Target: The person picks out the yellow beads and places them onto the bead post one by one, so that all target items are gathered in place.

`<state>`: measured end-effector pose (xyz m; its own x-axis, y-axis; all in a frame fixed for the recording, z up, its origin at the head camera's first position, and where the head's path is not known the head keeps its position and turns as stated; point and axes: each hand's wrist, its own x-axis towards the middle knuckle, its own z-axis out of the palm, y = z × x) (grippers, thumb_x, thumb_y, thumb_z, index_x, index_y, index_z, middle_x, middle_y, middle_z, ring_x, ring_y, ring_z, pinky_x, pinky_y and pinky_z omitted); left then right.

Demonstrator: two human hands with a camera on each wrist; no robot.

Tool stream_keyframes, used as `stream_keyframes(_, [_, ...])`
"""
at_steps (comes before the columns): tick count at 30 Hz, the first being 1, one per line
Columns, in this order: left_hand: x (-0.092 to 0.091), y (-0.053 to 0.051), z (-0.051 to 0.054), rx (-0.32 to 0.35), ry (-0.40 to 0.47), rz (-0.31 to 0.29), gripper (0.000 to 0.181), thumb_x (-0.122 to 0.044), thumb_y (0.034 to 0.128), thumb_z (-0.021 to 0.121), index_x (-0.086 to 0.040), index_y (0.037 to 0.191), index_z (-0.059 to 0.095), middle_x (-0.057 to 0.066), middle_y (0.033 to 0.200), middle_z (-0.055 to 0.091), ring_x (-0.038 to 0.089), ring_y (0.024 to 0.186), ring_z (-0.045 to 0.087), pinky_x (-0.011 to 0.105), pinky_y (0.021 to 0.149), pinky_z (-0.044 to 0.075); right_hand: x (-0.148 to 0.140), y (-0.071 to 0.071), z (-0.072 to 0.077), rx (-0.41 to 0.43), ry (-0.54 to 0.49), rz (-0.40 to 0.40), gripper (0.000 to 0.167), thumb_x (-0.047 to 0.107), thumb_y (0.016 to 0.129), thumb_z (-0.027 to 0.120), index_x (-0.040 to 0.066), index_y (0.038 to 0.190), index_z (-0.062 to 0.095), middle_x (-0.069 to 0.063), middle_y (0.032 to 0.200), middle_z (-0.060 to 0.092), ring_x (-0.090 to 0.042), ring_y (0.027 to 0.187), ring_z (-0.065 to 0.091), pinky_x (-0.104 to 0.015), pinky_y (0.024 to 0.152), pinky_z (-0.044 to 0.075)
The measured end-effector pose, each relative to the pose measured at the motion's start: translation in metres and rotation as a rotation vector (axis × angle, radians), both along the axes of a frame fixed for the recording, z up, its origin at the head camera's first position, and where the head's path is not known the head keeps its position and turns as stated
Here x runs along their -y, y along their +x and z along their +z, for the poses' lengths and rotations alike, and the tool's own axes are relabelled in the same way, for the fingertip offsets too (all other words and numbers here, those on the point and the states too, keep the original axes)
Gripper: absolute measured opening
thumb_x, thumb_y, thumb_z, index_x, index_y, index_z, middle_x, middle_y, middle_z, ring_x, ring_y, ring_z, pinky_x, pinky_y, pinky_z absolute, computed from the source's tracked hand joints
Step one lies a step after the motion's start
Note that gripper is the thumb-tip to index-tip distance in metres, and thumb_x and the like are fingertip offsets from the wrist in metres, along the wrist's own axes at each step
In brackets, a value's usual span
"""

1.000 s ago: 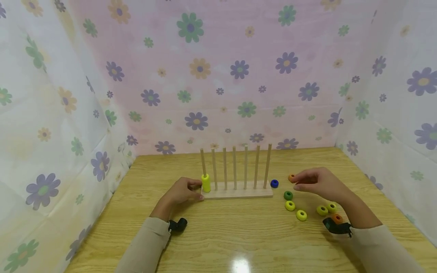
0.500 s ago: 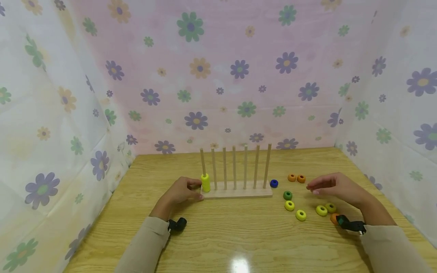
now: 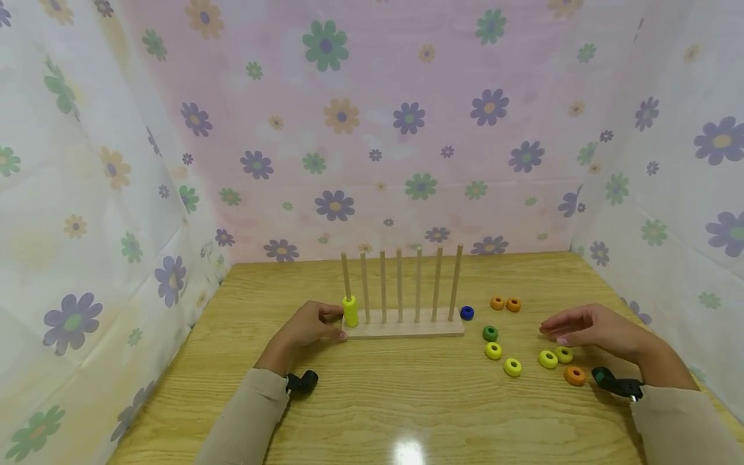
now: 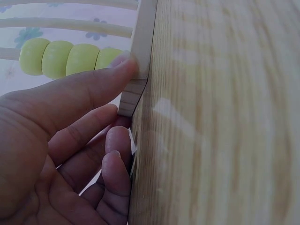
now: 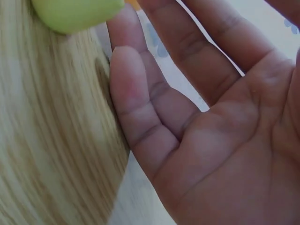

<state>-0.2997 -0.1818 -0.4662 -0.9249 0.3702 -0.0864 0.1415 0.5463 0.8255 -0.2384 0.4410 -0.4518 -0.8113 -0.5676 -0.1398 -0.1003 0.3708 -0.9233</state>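
A wooden peg rack (image 3: pixel 407 329) with several upright pegs stands mid-table. Yellow beads (image 3: pixel 350 312) are stacked on its leftmost peg; in the left wrist view several beads (image 4: pixel 57 59) show side by side. My left hand (image 3: pixel 308 324) grips the left end of the rack's base, thumb on one face and fingers around the end. My right hand (image 3: pixel 599 330) is over the table's right side, holding nothing, with fingers relaxed. Near it lie yellow beads (image 3: pixel 547 359) and an orange bead (image 3: pixel 575 375). In the right wrist view a yellow-green bead (image 5: pixel 75 14) shows beyond the fingertips.
Right of the rack lie a blue bead (image 3: pixel 467 313), a green bead (image 3: pixel 491 333), two orange beads (image 3: pixel 497 303) and two more yellow beads (image 3: pixel 493 351). A flowered cloth (image 3: pixel 378 129) walls the wooden table (image 3: pixel 360 400) at the back and sides.
My right hand has let go of an orange bead beside another one and drawn back rightward and nearer. The left hand and the rack have stayed still.
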Motion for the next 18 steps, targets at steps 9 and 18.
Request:
stream_keyframes(9, [0.0,0.0,0.0,-0.003,-0.001,0.008,0.057,-0.022,0.0819,0.09,-0.015,0.135,0.071,0.007,0.14,0.066,0.03,0.126,0.062,0.052,0.107,0.05,-0.006,0.001,-0.003,0.055,-0.015,0.072,0.043,-0.002,0.104,0.055,-0.014,0.145,0.049,-0.002,0.14,0.068,-0.009,0.125,0.065,-0.023,0.097,0.055])
stream_keyframes(18, [-0.001,0.001,0.001,-0.004,-0.013,0.013,0.057,-0.022,0.082,0.09,-0.017,0.135,0.071,0.005,0.14,0.067,0.029,0.126,0.062,0.051,0.108,0.05,-0.014,0.0,-0.009,0.059,-0.008,0.12,0.045,-0.004,0.103,0.054,-0.013,0.147,0.048,-0.002,0.142,0.066,-0.01,0.127,0.064,-0.025,0.098,0.055])
